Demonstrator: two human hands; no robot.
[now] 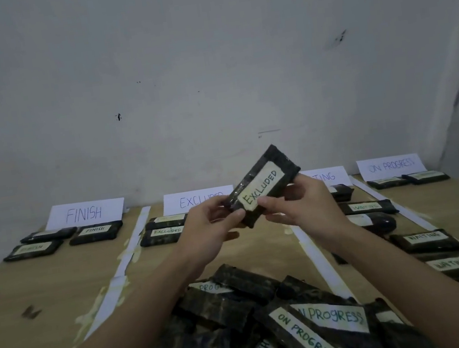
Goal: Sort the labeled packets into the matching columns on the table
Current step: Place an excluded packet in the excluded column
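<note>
Against a grey wall, the tan wooden tabletop (50,290) carries four paper-strip columns. Above its middle, the left hand (212,229) and right hand (301,208) pinch the dark wrapped packet labelled EXCLUDED (265,183) by its lower corners. It looks light, slightly soft and glossy, so gripping its edges suits.

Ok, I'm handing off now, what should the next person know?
Left hand and right hand both hold the EXCLUDED packet up over the table.
Done: three packets by the FINISH sign, two visible by the EXCLUDED sign, several in WAITING, two by ON PROGRESS.
Left: place this packet in the EXCLUDED column, then sort the near pile.
</note>
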